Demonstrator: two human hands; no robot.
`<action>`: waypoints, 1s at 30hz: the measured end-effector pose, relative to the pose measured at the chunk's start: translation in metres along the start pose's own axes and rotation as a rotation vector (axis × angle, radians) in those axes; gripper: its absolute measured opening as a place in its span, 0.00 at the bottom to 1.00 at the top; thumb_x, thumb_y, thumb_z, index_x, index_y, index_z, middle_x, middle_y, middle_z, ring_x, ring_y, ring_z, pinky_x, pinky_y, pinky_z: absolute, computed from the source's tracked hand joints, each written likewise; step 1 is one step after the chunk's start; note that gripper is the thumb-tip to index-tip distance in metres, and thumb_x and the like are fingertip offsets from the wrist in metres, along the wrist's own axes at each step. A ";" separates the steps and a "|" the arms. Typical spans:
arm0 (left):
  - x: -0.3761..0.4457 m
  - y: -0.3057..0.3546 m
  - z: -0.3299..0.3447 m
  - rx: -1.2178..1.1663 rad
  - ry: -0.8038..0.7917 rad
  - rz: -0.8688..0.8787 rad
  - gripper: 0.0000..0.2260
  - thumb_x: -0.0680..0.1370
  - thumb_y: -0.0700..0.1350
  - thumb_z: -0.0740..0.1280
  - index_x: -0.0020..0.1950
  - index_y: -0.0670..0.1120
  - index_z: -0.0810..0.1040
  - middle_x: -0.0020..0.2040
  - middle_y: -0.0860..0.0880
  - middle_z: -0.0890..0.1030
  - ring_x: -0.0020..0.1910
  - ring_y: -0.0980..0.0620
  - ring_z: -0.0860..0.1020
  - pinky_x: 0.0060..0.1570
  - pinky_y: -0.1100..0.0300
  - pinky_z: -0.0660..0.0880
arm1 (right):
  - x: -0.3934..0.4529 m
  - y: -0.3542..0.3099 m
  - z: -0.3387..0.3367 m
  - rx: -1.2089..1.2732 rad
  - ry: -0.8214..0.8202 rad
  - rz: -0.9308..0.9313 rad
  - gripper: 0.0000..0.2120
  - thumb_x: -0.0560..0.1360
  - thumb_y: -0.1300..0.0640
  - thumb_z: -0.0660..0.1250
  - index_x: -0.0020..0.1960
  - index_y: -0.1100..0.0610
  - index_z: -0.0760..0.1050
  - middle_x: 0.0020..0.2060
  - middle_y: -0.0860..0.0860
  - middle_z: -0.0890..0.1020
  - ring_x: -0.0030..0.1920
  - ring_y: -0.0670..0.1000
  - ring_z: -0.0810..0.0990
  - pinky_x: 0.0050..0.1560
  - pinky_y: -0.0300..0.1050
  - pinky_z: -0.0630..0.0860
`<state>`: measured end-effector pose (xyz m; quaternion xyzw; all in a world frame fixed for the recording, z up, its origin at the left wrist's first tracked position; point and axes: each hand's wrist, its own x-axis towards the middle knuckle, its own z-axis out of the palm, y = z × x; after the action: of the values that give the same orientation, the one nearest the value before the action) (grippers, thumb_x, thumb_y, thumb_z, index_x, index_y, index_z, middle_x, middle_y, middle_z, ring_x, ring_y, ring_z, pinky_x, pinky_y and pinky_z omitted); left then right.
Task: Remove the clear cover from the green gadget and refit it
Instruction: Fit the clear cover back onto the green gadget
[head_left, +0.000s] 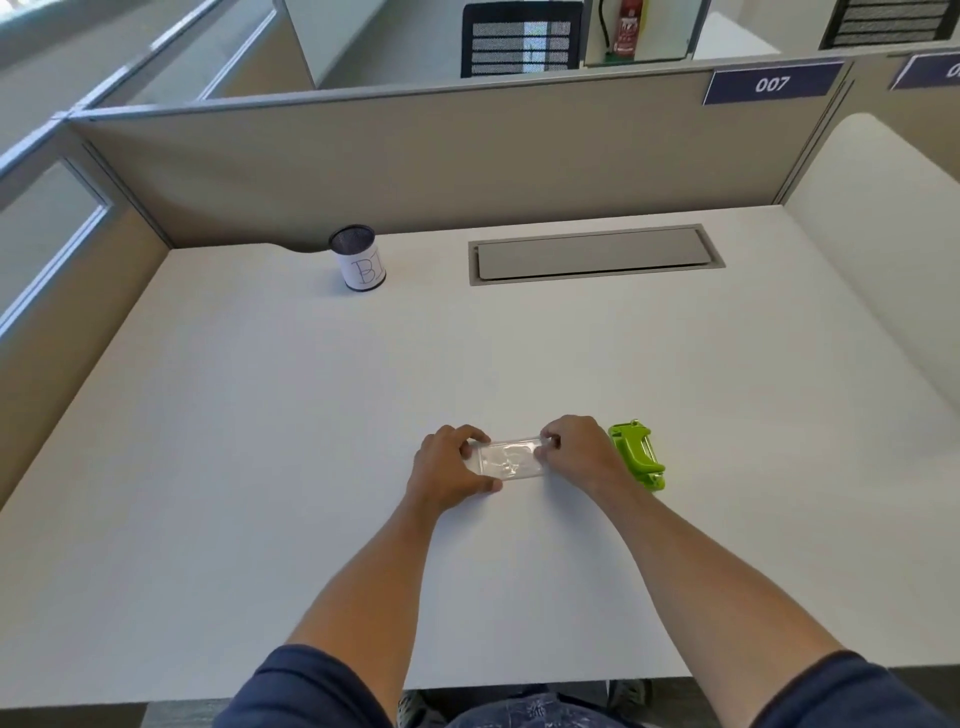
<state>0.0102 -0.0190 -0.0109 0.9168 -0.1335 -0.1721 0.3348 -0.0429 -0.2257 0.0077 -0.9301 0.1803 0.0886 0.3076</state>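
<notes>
The clear cover (508, 460) is gripped at its ends by the left hand (451, 469) and right hand (577, 450), low over the desk (260, 441). The green gadget (638, 455) lies just right of the right hand.

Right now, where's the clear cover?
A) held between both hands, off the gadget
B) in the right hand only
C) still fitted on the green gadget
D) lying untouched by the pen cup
A: the clear cover is gripped at its ends by the left hand and right hand, while the green gadget sits apart on the desk, just right of the right hand.
</notes>
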 end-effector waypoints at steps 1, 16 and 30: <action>0.000 -0.001 0.001 0.001 -0.003 0.001 0.27 0.59 0.51 0.82 0.56 0.58 0.81 0.46 0.53 0.77 0.52 0.51 0.75 0.56 0.52 0.75 | 0.000 0.001 -0.001 -0.002 0.009 0.012 0.11 0.72 0.55 0.72 0.51 0.59 0.84 0.50 0.54 0.85 0.52 0.57 0.83 0.53 0.51 0.80; 0.003 -0.005 -0.001 -0.003 -0.018 0.014 0.26 0.60 0.54 0.82 0.56 0.59 0.79 0.46 0.54 0.75 0.51 0.53 0.73 0.55 0.54 0.74 | 0.014 0.015 -0.058 -0.338 0.005 0.541 0.31 0.60 0.40 0.80 0.56 0.52 0.75 0.53 0.52 0.77 0.55 0.56 0.80 0.46 0.46 0.71; 0.006 -0.008 -0.001 -0.016 -0.010 0.035 0.26 0.59 0.54 0.82 0.55 0.59 0.79 0.44 0.54 0.75 0.49 0.54 0.74 0.48 0.59 0.71 | 0.006 0.013 -0.052 -0.440 -0.014 0.453 0.10 0.67 0.62 0.73 0.35 0.54 0.73 0.29 0.49 0.72 0.35 0.53 0.73 0.28 0.38 0.60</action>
<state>0.0170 -0.0147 -0.0169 0.9107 -0.1498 -0.1718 0.3444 -0.0396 -0.2685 0.0402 -0.9098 0.3574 0.1980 0.0725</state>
